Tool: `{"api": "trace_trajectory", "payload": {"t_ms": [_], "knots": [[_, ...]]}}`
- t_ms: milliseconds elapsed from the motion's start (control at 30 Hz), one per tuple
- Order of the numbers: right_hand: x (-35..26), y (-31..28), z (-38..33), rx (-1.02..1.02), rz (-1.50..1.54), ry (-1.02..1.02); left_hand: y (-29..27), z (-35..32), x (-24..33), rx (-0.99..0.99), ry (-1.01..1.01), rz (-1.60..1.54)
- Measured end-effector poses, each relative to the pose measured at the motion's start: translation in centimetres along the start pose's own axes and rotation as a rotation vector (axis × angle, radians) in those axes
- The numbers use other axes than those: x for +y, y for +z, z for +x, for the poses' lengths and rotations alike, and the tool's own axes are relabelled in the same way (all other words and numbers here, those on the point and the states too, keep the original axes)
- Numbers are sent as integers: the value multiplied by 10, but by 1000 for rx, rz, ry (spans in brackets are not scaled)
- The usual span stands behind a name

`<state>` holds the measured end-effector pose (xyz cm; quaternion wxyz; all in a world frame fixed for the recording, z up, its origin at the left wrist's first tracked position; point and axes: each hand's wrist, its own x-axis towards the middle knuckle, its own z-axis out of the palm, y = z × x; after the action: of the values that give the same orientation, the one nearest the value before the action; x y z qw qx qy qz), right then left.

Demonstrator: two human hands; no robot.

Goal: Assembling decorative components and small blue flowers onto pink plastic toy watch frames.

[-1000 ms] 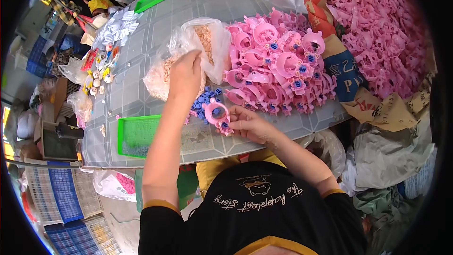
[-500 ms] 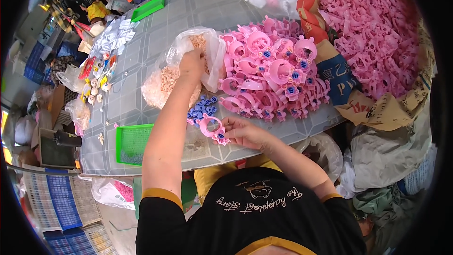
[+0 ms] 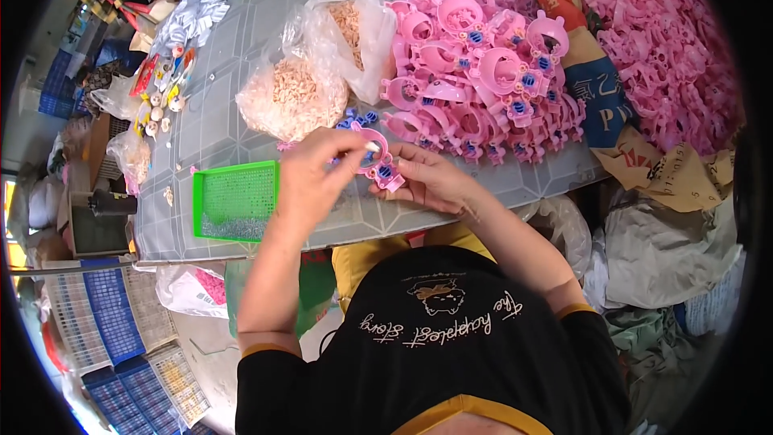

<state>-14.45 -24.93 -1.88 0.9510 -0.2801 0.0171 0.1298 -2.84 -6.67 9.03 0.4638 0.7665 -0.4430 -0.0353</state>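
Clear bags (image 3: 376,72): beige bits (image 3: 296,84). Sack (image 3: 594,89): pink parts (image 3: 664,48). My left grip (image 3: 316,173) pinches white bit (image 3: 373,147); right grip (image 3: 435,179) clamps pink frame (image 3: 393,184).

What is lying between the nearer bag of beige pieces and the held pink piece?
Small blue pieces lie between the bag and the pink ring-shaped piece, in the head view.

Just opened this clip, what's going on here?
A person is working with both bare hands at a table. The right hand has a grip on a pink ring-shaped part fitted with a blue piece. The left hand pinches a small pale piece at the ring. Just beyond lie loose blue pieces and two clear bags of peach-coloured bits; a large pile of pink parts sits to the right, a green tray to the left.
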Motion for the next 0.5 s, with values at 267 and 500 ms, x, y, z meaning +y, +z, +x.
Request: {"api": "trace_trajectory", "payload": {"t_ms": [267,500], "knots": [[8,-3,0,-48,9,17,14,-17,-19,-42,247,189],[2,-5,-6,-67,23,77,6,-2,-10,-215,352,336]]}}
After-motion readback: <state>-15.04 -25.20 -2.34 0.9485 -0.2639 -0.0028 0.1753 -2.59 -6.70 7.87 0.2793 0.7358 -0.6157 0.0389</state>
